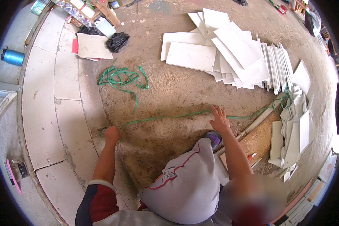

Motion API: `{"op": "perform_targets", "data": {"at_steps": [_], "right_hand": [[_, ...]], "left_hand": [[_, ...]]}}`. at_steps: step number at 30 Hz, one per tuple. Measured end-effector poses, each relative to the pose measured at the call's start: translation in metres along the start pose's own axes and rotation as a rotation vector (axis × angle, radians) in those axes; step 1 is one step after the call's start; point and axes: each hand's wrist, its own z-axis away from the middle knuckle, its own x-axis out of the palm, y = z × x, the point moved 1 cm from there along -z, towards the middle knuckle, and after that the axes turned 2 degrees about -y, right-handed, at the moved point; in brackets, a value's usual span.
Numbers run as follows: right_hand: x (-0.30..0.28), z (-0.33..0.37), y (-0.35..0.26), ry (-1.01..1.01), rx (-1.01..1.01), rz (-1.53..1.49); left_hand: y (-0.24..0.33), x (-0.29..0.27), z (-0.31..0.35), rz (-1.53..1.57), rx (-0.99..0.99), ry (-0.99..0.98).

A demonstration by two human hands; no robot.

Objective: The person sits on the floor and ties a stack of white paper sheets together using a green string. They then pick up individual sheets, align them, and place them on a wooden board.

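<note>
My left hand (111,135) is closed in a fist around the end of a green plastic twine (158,117), low over the floor at the left. From there the twine runs right across the floor, passes by my right hand (220,121), and reaches a pile of white tile pieces (290,132). The fingers of my right hand are spread, and the twine goes behind or under them. A loose tangle of green twine (123,78) lies farther off, beyond my left hand.
White rectangular panels (192,56) lie spread at the far right, beside an upright row of them (277,66). Wooden boards (263,130) lie right of my shoe (213,139). A black plastic bag (118,41) and a blue bottle (13,57) are at the left.
</note>
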Motion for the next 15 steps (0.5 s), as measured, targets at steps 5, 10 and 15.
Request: {"op": "perform_targets", "data": {"at_steps": [5, 10, 15], "right_hand": [[0.027, -0.015, -0.015, 0.069, -0.21, -0.241], [0.033, -0.023, -0.021, 0.227, -0.312, -0.254], [0.017, -0.013, -0.018, 0.249, -0.249, 0.054]], "left_hand": [[-0.046, -0.069, 0.005, -0.093, -0.208, 0.239], [-0.043, -0.1, 0.004, -0.053, -0.275, 0.174], [0.059, -0.086, 0.032, -0.16, 0.101, 0.367]]}}
